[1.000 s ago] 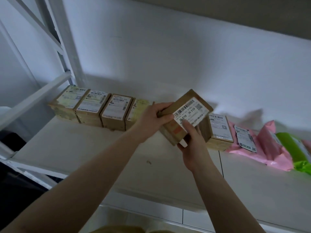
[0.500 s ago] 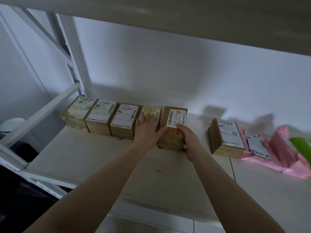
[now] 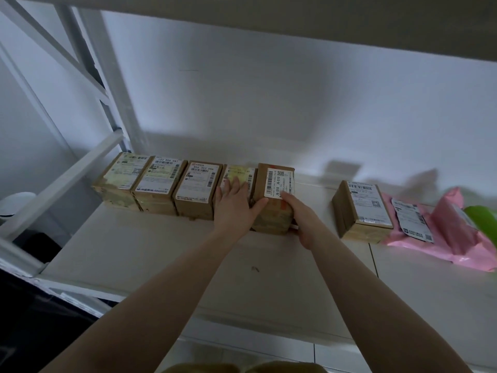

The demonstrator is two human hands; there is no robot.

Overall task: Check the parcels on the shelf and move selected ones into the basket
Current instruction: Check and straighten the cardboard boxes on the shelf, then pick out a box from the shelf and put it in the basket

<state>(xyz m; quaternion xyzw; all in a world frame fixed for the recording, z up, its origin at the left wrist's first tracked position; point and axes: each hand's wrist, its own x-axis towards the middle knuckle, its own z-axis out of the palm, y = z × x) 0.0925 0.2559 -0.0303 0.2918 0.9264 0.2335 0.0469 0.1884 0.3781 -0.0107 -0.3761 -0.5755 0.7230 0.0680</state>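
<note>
**On the shelf, both hands at the fifth box**

Between our two hands stands a brown cardboard box [image 3: 274,208] with a white barcode label reading J6-S10 on its top. Our right hand [image 3: 300,219] grips it from the right side, thumb lying over the lower edge of the label and the fingers curled round the far side, out of sight. Our left hand [image 3: 235,204] lies flat with straight fingers on the neighbouring box [image 3: 238,176], the one with a yellowish label, and its thumb touches the left face of the box we hold.

To the left of our left hand, three more boxes [image 3: 161,184] stand side by side, touching one another, so that the row runs unbroken up to the box in our grip. All rest on the pale shelf [image 3: 150,259], close to the white back wall.

To the right of our right hand, well apart from it, sits another labelled box [image 3: 361,208]. Just beyond that box lie pink mailer bags [image 3: 443,238], one carrying a white label, and a green package [image 3: 481,219] shows at the frame's right edge.

We cannot see a basket from here.
</note>
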